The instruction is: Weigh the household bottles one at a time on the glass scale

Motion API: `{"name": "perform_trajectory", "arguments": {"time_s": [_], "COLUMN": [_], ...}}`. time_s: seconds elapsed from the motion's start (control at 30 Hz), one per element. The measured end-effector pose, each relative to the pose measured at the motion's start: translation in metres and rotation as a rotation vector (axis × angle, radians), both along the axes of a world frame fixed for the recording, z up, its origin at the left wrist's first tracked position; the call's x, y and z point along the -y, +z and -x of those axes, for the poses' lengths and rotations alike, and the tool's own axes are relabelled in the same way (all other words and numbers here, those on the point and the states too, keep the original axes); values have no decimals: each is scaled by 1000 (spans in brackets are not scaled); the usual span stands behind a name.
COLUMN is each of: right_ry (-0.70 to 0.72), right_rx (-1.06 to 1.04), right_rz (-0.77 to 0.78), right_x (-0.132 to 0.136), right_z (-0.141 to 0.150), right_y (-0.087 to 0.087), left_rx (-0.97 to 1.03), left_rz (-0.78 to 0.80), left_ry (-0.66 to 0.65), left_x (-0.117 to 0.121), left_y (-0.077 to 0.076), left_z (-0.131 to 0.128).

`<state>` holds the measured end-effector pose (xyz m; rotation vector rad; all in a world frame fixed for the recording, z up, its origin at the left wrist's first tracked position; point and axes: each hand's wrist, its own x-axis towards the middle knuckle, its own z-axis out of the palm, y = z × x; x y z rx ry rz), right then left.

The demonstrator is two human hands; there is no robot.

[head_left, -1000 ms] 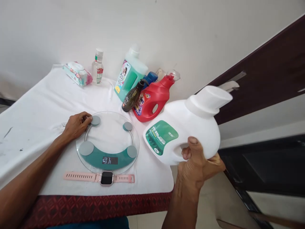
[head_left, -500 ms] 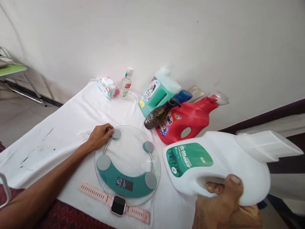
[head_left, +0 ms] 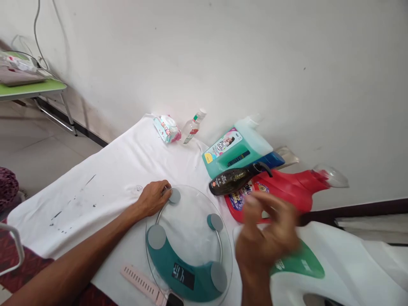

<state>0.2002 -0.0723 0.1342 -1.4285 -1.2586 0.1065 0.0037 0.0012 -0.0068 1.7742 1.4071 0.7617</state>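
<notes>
At the far left rim of a round glass bathroom scale [head_left: 168, 264], my left hand [head_left: 154, 197] has its fingers curled on the edge. The scale has a teal band with a lit display and grey round pads. My right hand [head_left: 267, 231], blurred by motion, is raised with thumb and bent fingers apart and nothing in them. It hides part of a white laundry detergent jug [head_left: 353, 259] with a green label. That jug stands at the right, partly out of view. Behind the hand lies a red detergent bottle [head_left: 296, 189].
Against the wall lean a dark pump bottle [head_left: 231, 179], a green jug [head_left: 237, 151] and a blue bottle [head_left: 270, 160]. Farther left are a clear bottle [head_left: 191, 128] and a wipes pack [head_left: 166, 128]. A pink-strapped watch [head_left: 143, 282] lies before the scale. A green table [head_left: 38, 88] stands far left.
My right hand has left the handle of the white jug and moved up and left. My left hand stays at the scale's rim. The view has shifted, so things sit lower and farther right.
</notes>
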Motion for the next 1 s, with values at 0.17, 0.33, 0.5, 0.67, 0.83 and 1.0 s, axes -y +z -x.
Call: {"name": "perform_trajectory", "arguments": {"time_s": [0.17,0.33,0.5,0.67,0.83,1.0], "right_ry": [185,80,-86,-85,-74,18], "right_rx": [-55,-139,-234,-247,-245,-226], "right_rz": [374,450,433,424,358,232], "right_x": [-184,-291,-344,-359,-342,-288], "right_z": [39,68,83,74,62,38], "right_y": [-64,-98,-110,-112,-108,-77], "left_rx": [16,43,53,39,27,-5], "left_rz": [6,8,38,70,76,35], "left_ry": [-7,-1,2,4,-1,-12], "left_x": [0,1,0,-1,-2,-2], "left_y": [-2,-5,-4,-1,0,-2], "left_z": [0,-3,-3,-3,-3,-1]}}
